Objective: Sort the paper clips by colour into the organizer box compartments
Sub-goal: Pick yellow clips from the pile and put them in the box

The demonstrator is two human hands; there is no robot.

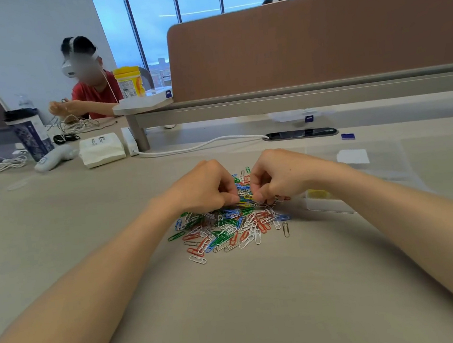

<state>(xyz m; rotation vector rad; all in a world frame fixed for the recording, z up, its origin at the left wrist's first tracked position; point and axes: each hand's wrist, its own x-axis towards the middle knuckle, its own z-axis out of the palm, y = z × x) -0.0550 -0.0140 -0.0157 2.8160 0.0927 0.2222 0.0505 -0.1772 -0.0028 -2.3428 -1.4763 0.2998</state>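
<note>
- The paper clips point(225, 227) lay in one mixed heap on the table point(234, 310), straight in front of the person, with green, blue, red, white and silver ones together.
- The left hand point(207, 190) was over the far part of the heap. Its fingers were curled, and the thumb and forefinger pinched clips at the top.
- The right hand point(279, 179) was just beside it, curled in the same way, with the fingertips closed on clips. Which colour each hand held was too small to tell.
- The organizer box point(324, 205) stood just to the right of the heap, partly hidden by the right forearm. One compartment showed yellow clips point(318, 194).
- The step in hand seemed to be picking clips of one colour out of the heap. The task looked to be at an early stage, because nearly all clips were unsorted.
- The next move probably called for lifting the pinched clips free without dragging hooked neighbours. They would then go to the right, into the compartment of the matching colour.
</note>
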